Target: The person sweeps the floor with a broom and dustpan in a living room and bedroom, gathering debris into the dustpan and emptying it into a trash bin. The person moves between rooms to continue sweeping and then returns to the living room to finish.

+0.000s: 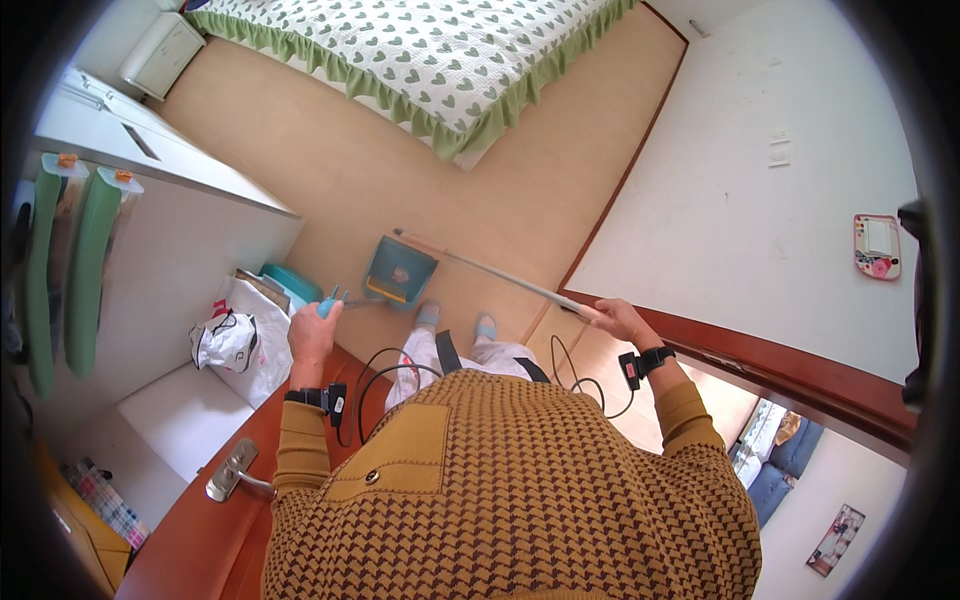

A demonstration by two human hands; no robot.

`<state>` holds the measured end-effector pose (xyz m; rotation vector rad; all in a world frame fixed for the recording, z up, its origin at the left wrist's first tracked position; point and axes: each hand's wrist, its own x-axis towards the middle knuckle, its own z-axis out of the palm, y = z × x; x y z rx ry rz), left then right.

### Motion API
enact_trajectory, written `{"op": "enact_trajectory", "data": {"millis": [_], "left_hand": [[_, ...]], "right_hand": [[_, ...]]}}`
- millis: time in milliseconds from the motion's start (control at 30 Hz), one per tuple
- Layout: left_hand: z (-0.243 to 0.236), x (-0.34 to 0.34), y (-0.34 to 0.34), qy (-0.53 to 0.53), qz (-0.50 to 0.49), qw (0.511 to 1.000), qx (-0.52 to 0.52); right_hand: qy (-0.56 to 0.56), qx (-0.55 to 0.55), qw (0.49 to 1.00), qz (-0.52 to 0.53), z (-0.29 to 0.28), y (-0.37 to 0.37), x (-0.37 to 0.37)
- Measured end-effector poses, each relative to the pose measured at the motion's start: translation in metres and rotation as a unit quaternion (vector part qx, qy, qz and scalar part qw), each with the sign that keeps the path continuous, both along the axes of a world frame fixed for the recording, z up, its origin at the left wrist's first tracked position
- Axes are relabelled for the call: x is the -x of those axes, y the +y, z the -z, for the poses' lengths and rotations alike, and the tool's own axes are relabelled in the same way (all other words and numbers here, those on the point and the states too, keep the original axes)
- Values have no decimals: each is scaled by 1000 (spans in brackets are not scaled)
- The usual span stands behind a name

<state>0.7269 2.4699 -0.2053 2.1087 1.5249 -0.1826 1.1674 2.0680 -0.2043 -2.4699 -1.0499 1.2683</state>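
My left hand (pixel 311 330) is closed round the blue grip of a long-handled dustpan. Its teal pan (pixel 412 262) is low by the floor in front of my feet, with a small pale lump inside and a yellow strip along its near edge. In my right hand (pixel 621 321) is the end of a long pale pole (pixel 500 272), fingers wrapped round it. The pole slants down to the left, its far end appearing just past the pan's upper rim. I cannot make out a head on that end.
A bed (pixel 440 70) with a heart-patterned cover is ahead. White bags (pixel 228 340) and a white cabinet (pixel 200 205) stand left. Beside my left arm is a red-brown door with a metal handle (pixel 232 470). A white wall (pixel 740 200) and doorway are right. Black cables hang near my waist.
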Motion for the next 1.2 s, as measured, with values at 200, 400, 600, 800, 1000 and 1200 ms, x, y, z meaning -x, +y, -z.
{"op": "enact_trajectory", "data": {"millis": [200,400,600,800,1000,1200], "left_hand": [[9,10,18,-17,8,1000,-15],[7,-10,18,-9,-5,1000,-4],[1,-54,20,40,20,998,-40],[-3,-69,32,15,10,999,-29],[3,-67,46,14,20,998,-50],[6,-60,59,-21,51,998,-26]], "right_hand": [[-154,-16,987,32,15,0,-34],[-287,-42,954,72,87,48,-130],[-304,-46,951,18,151,110,-210],[-258,-32,965,-36,152,94,-163],[-124,-4,990,-67,99,26,-68],[-78,-59,995,10,78,-28,-2]]}}
